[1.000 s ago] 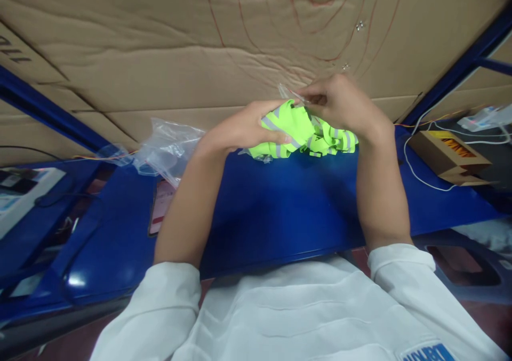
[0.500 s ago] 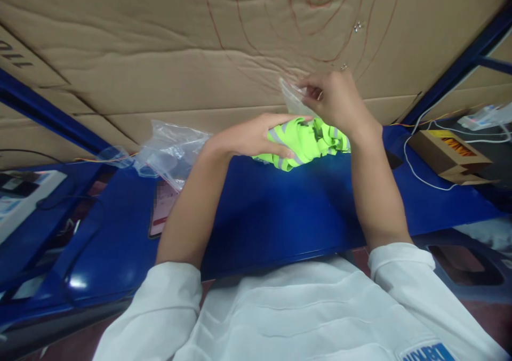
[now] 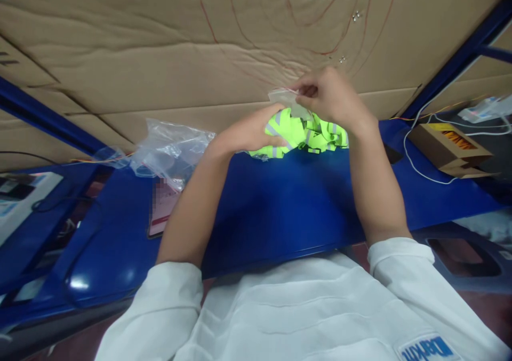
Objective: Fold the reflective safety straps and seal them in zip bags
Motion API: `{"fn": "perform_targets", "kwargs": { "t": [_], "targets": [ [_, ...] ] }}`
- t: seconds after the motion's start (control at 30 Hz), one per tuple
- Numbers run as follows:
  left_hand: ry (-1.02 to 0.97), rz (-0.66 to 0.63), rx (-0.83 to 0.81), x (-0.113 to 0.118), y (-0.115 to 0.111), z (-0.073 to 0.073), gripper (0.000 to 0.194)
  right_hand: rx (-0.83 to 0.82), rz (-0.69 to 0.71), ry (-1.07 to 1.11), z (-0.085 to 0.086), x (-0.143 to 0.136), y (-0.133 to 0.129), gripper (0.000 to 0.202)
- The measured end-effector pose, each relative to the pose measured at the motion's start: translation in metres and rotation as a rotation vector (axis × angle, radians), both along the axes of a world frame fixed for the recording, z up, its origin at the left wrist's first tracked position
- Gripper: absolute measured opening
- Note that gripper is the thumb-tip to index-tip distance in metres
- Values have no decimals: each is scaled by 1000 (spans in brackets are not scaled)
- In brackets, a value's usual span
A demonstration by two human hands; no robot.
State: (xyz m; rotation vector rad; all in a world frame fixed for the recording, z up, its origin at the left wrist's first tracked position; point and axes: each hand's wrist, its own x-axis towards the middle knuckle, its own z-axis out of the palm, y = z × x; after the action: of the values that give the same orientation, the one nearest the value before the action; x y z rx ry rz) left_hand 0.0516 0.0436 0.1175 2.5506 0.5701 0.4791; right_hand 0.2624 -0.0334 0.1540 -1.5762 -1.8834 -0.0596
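Observation:
A bunched neon-green reflective garment [image 3: 308, 131] with grey stripes rests at the far edge of the blue table [image 3: 280, 201]. My left hand [image 3: 252, 131] grips its left side. My right hand [image 3: 332, 97] pinches the rim of a small clear plastic bag [image 3: 286, 98] just above the garment. Both forearms reach across the table from white sleeves.
A heap of clear plastic bags [image 3: 168, 147] lies left of my left arm, with a phone [image 3: 162, 206] below it. A cardboard wall [image 3: 200, 46] with red pen lines backs the table. A small brown box [image 3: 450, 147] and white cables sit at the right.
My right hand has lowered the clear bag's rim toward the garment. My left hand has pulled the green bundle slightly left and up under it.

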Motion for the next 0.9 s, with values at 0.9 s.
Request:
{"fn": "perform_targets", "kwargs": {
  "t": [0.9],
  "targets": [
    [-569,262,-346,10,18,-4,66,89,68,-88,-4,-9,11,18]
  ]
}}
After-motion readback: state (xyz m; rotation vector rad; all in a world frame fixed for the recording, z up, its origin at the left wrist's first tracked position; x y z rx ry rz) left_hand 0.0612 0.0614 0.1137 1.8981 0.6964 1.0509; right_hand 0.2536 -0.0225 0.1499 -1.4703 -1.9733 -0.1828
